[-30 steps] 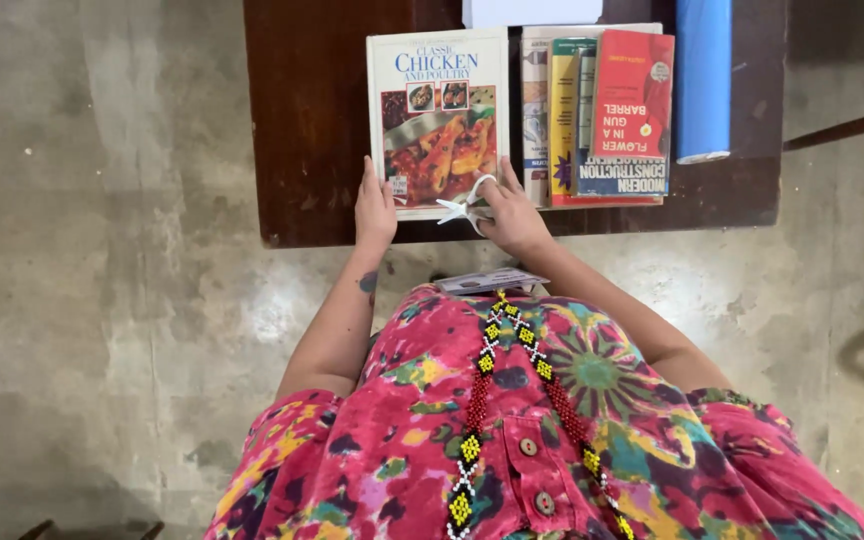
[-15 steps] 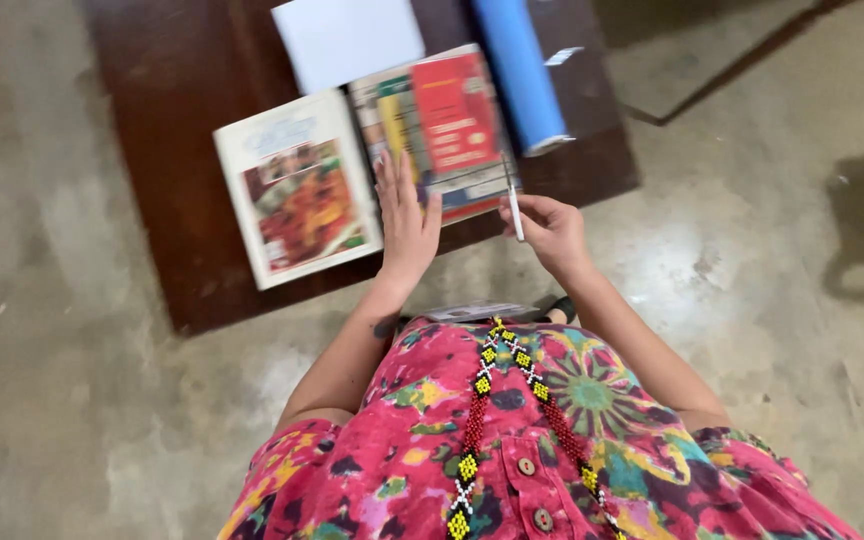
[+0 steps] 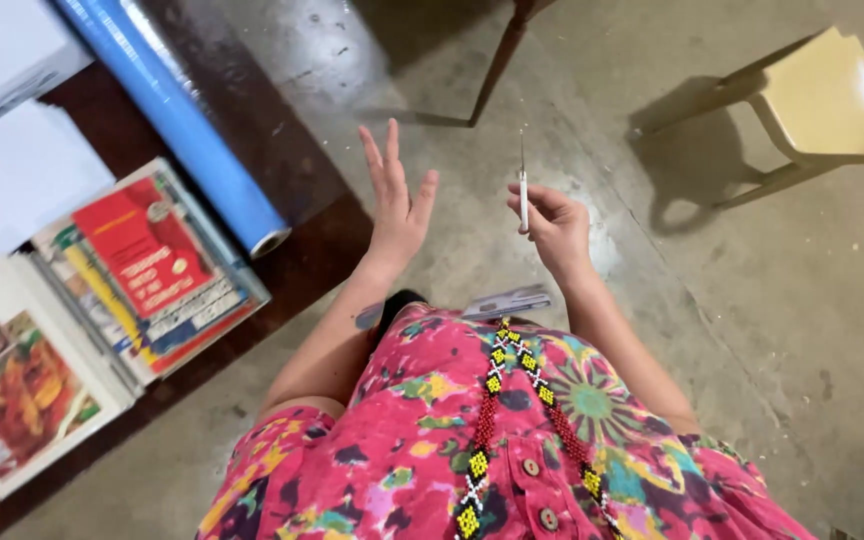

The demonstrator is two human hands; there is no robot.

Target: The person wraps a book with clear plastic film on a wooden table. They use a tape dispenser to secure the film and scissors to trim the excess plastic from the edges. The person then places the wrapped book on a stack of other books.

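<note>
Below you, at the left, stands a dark brown wooden table [image 3: 307,215]. On it a blue roll [image 3: 172,115] lies slantwise, its open end near the table's edge. Just beside the roll rests a stack of books [image 3: 147,265] with a red cover on top, and next to that a cookbook [image 3: 17,385] with a food picture. White sheets of paper [image 3: 17,170] lie farther back. The table stands on a grey concrete floor [image 3: 752,330], where a yellow chair [image 3: 822,100] also stands, well apart.

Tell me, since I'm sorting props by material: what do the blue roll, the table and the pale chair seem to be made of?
The blue roll looks like glossy plastic film: long highlights run along it, and an open core shows at its end. The table seems dark varnished wood, brown with a dull sheen. The pale chair has a smooth cream seat, probably painted wood or plastic; its legs could be either.
</note>
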